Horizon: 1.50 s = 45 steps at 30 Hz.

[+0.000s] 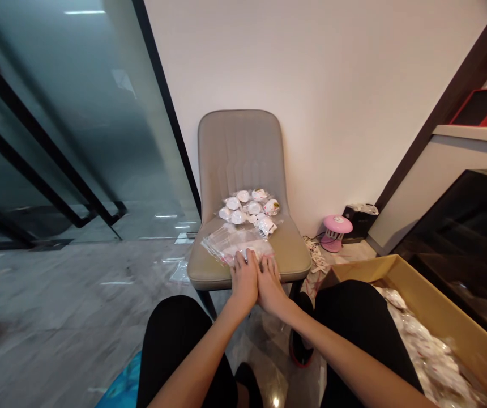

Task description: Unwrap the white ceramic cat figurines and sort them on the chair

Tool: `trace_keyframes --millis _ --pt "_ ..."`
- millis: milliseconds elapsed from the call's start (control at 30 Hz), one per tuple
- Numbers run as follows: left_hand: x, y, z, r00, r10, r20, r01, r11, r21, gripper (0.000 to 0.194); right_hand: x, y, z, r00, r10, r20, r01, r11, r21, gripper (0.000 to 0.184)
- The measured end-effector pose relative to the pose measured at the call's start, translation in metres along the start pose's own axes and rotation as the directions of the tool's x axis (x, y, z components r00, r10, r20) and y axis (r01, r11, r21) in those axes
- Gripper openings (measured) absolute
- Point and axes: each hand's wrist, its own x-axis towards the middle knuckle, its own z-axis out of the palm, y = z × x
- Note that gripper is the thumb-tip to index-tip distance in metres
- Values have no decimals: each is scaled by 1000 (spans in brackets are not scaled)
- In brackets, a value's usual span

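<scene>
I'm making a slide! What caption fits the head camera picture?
Left hand and right hand rest on a clear plastic bag on a beige upholstered chair.

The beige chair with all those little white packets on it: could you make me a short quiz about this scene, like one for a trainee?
1. True or false: the left hand and the right hand both rest on the clear plastic bag on the seat of the beige chair.
2. Where does the pink mushroom-shaped gadget stand? A: on the chair seat. B: on the floor by the wall. C: on the shelf.
3. What lies heaped on the seat just beyond the bag?

Key: 1. True. 2. B. 3. Small white rounded items in clear wrappers.
</scene>
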Motion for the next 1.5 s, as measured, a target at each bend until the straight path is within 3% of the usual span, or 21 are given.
trace_keyframes --millis 133,267,367,467,567,667,767,833,933,1067,1167,1300,1400,1500 --pt "0 0 16 999 -37 -16 35 993 -110 52 -2 6 -2 1000 -22 21 21 999 49 104" --pt "-2 2 16 998 -60 1 60 992 -115 54 -4 7 -8 998 -47 39 44 996 84 107" --pt "1 8 1 996 -84 0 84 994 -67 51 -1 6 -18 998 -46 38 40 987 155 100" --pt "11 14 -23 995 -88 -37 85 993 -81 48 6 2 -35 999 -19 -41 28 968 250 90" --pt "28 11 -50 986 -69 -154 36 977 -211 56 21 -2 -59 977 -52 -208 130 913 387 90" --pt "55 1 -70 956 -102 -275 -8 928 -372 61 44 1 -86 942 -60 -330 246 790 562 89" --pt "92 -6 -76 974 -111 -197 -3 863 -505 56 74 20 -110 918 59 -391 240 704 668 84" --pt "121 -8 -73 987 -91 -135 2 837 -547 52 96 42 -123 885 224 -409 145 701 699 70" --pt "164 -9 -57 990 -104 -99 52 902 -429 52 123 80 -135 872 386 -300 -93 733 673 45" --pt "200 -8 -25 977 -103 -186 60 973 -224 54 144 116 -130 932 343 -116 -241 826 509 33" --pt "212 -4 -4 967 -49 -249 18 992 -124 53 149 126 -117 961 278 4 -255 876 409 32" --pt "220 3 10 971 24 -239 -4 996 86 55 152 137 -107 968 240 72 -250 907 338 28" --pt "220 6 11 985 18 -171 6 990 140 59 149 151 -104 968 233 94 -251 919 304 27" --pt "213 9 4 994 -4 -108 16 994 108 50 145 168 -101 962 249 113 -271 925 267 29"
